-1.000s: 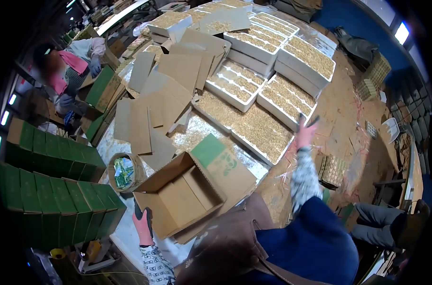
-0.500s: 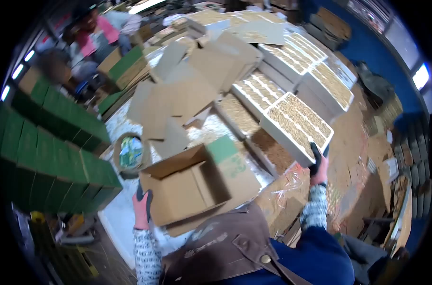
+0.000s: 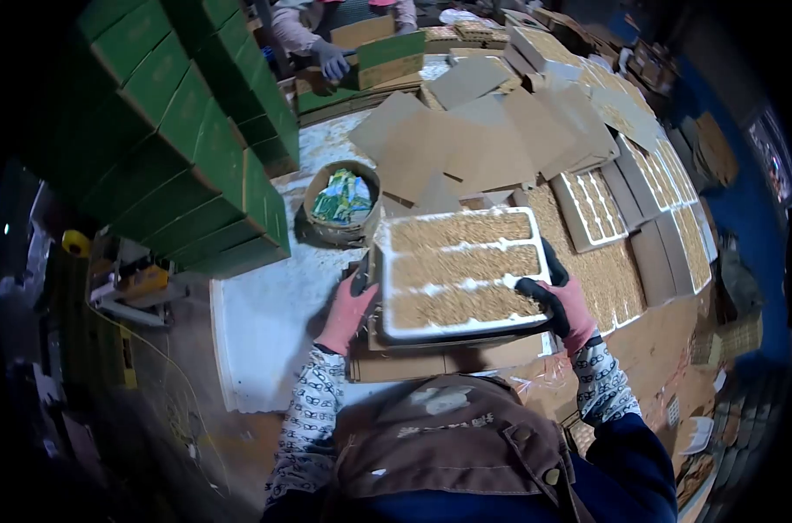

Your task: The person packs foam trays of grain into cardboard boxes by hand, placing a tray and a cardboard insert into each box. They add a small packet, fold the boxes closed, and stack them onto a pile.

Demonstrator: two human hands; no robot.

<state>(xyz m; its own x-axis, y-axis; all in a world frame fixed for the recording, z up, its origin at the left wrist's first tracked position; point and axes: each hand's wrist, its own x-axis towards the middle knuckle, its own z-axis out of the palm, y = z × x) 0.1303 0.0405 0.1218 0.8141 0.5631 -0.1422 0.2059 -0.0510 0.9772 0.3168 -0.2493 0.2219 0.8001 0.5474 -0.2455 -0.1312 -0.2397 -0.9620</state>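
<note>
A white tray [image 3: 466,279] with bands of small tan pieces between white ridges lies in front of me, over the open cardboard box [image 3: 396,364]. Most of the box is hidden beneath it. My right hand [image 3: 563,301], in a pink and black glove, is closed on the tray's right end, thumb over the top rim. My left hand [image 3: 348,309], gloved alike, grips the left wall of the box beside the tray. Whether its fingers also touch the tray cannot be made out.
A round tub [image 3: 339,228] of green-and-blue packets stands left of the tray. Green boxes [image 3: 196,166] are stacked at left. Flat cardboard sheets [image 3: 466,144] lie beyond; more filled trays [image 3: 592,209] stand at right. Across the table, a co-worker's gloved hand [image 3: 331,59] is by a green box.
My right hand has brought the white tray leftward from the right-hand stack to over the cardboard box. My left hand stays at the box's left side. The view has turned left.
</note>
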